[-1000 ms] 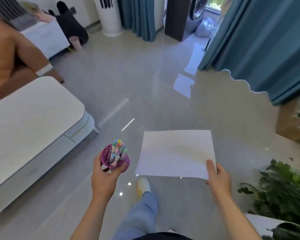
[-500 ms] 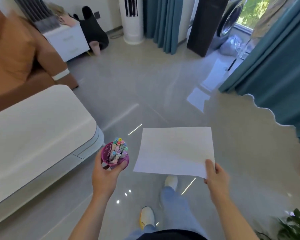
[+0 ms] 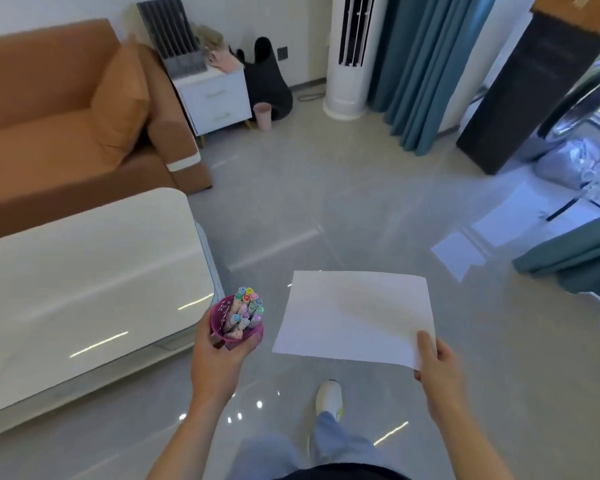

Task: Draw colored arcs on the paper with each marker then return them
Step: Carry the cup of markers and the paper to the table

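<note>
Purple cup point(image 3: 238, 329) of markers point(image 3: 246, 306): left hand point(image 3: 219, 362) curled round it. White paper point(image 3: 355, 317), blank: right hand point(image 3: 437, 365) pinching near corner, thumb on top.

Left hand point(image 3: 219, 362) at seven o'clock grips the purple cup point(image 3: 221, 317); markers point(image 3: 246, 304) stand bunched inside, caps up; right hand point(image 3: 437, 368) at five o'clock pinches the paper point(image 3: 354, 317) by its near right corner, thumb on top; the sheet is held out flat and blank above the floor point(image 3: 326, 202); cup and paper sit just beside each other, not touching; white table point(image 3: 84, 289) at nine o'clock; sofa point(image 3: 49, 133) at ten, behind it; cabinet point(image 3: 219, 98) at eleven; tower unit point(image 3: 350, 64) at twelve; curtain point(image 3: 416, 81) at one; a shoe point(image 3: 329, 398) on the floor at six.
</note>
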`<control>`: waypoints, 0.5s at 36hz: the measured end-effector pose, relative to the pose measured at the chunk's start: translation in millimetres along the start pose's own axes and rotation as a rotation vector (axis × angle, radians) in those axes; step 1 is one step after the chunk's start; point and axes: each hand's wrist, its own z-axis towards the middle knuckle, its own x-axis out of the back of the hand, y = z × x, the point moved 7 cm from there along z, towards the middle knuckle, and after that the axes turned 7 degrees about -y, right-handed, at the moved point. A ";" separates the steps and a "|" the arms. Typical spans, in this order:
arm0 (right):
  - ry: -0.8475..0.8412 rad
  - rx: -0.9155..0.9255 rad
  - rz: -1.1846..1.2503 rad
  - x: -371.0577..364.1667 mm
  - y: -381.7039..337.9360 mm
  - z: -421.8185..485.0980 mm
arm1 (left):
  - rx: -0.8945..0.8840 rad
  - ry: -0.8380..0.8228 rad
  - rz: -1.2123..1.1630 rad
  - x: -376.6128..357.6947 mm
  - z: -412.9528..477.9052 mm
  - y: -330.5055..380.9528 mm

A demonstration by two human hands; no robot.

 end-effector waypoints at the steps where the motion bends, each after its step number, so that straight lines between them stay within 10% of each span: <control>1: -0.010 0.005 0.006 -2.0 -12.1 13.5 | -0.002 0.008 -0.006 -5.3 8.9 5.2; 18: -0.136 -0.029 0.006 -79.2 -138.1 178.4 | 0.042 0.145 -0.034 -57.2 172.2 40.6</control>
